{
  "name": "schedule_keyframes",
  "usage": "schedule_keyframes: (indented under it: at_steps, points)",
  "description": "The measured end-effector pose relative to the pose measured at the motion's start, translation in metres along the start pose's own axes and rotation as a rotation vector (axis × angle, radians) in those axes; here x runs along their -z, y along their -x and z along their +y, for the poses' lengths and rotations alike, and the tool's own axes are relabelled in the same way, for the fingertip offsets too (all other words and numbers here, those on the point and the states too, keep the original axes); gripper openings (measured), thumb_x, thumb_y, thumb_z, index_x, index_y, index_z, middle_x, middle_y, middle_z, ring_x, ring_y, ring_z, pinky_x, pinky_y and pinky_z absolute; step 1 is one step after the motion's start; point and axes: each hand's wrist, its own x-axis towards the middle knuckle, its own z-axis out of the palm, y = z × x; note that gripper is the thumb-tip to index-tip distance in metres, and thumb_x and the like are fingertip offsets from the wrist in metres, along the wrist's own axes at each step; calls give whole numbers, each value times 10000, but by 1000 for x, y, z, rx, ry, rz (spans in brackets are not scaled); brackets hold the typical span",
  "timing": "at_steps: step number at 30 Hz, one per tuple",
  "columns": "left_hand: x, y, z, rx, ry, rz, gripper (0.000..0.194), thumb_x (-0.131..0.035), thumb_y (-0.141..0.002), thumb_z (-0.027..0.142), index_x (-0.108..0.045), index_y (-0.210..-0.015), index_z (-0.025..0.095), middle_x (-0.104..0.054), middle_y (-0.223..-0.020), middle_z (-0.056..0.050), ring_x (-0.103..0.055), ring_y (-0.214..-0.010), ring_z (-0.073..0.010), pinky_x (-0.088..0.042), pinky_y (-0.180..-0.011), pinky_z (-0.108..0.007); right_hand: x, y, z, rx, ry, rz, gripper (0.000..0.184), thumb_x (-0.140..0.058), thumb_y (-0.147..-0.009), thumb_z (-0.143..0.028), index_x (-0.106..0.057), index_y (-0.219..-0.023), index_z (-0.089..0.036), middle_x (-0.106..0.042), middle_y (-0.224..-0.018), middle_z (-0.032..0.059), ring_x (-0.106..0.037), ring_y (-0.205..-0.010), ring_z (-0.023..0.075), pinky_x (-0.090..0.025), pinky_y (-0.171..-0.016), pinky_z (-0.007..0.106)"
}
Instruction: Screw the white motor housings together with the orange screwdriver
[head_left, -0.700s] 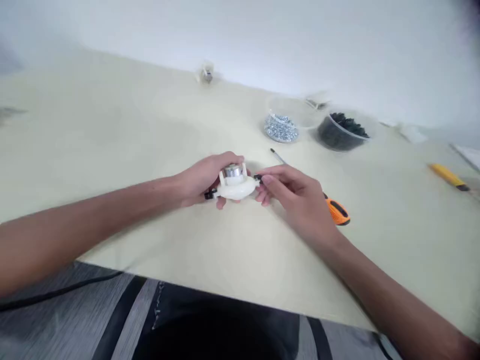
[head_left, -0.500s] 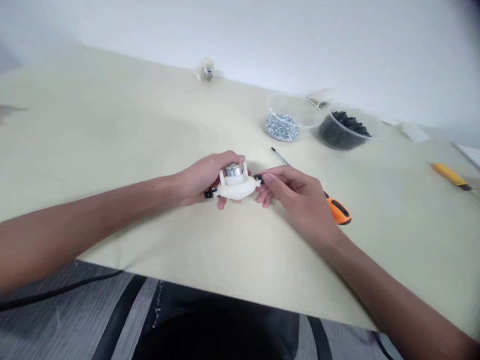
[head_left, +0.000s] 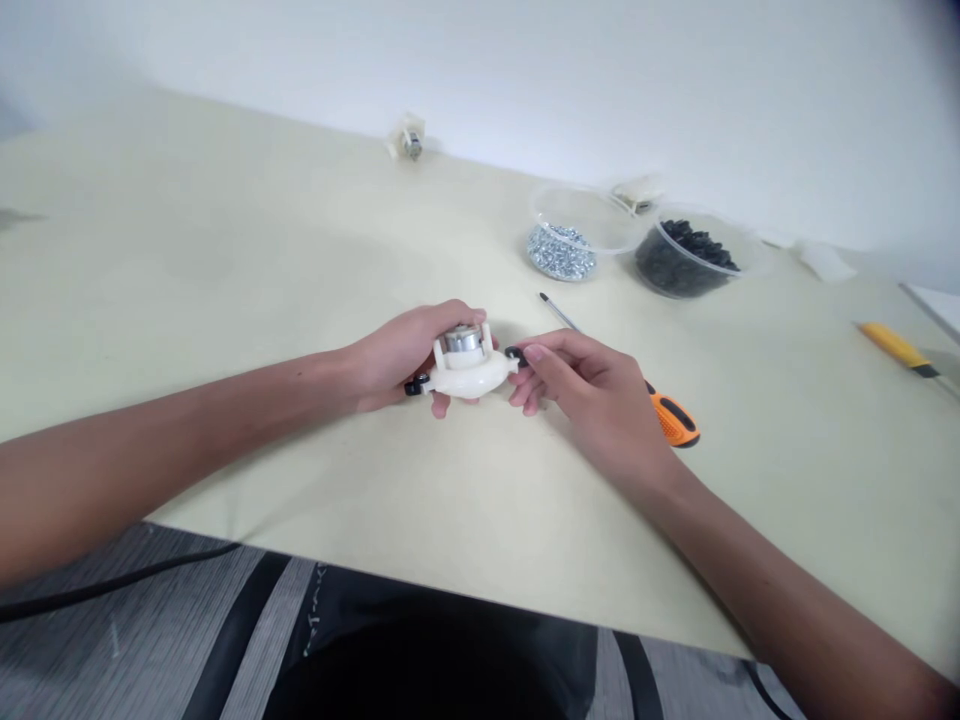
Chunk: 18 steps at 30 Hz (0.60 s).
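Above the table, my left hand (head_left: 409, 350) is wrapped round a white plastic housing (head_left: 472, 378) with a silver motor (head_left: 463, 340) set in it. One black fitting (head_left: 417, 384) sits on the housing's left end. At the opposite end, my right hand (head_left: 592, 395) pinches a second black fitting (head_left: 515, 355) between thumb and fingertips, and it touches the housing there. Part of this fitting is hidden by the fingers. Behind and under the right hand lies a screwdriver with an orange and black handle (head_left: 675, 418); the hand covers its middle.
Toward the wall stand a clear tub of small silver screws (head_left: 561, 252) and a clear tub of black parts (head_left: 682, 265). A similar white motor piece (head_left: 410, 140) rests at the back edge. A yellow cutter knife (head_left: 896, 347) lies on the right. The table's front edge (head_left: 420, 570) runs below my arms.
The whole view has shifted very slightly. Both hands keep the same grip on the housing and the black fitting.
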Motion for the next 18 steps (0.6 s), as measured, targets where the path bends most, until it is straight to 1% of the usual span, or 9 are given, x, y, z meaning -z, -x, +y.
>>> schedule_keyframes:
  at_steps: [5, 18]
  points:
    - [0, -1, 0, 2, -1, 1, 288, -554, -842, 436, -654, -757, 179, -666, -703, -69, -646, -600, -184, -396, -380, -211, 0, 0, 1, 8, 8, 3, 224, -610, -914, -365, -682, -879, -157, -702, -718, 19, -656, -597, 101, -548, -582, 211]
    - [1, 0, 2, 7, -37, -12, 279, -522, -871, 405, -646, -782, 171, -659, -722, -63, -639, -600, -168, -427, -385, -205, 2, 1, 1, 52, 76, 34, 164, -627, -902, -316, -705, -919, -172, -699, -698, 10, -664, -632, 109, -553, -631, 219]
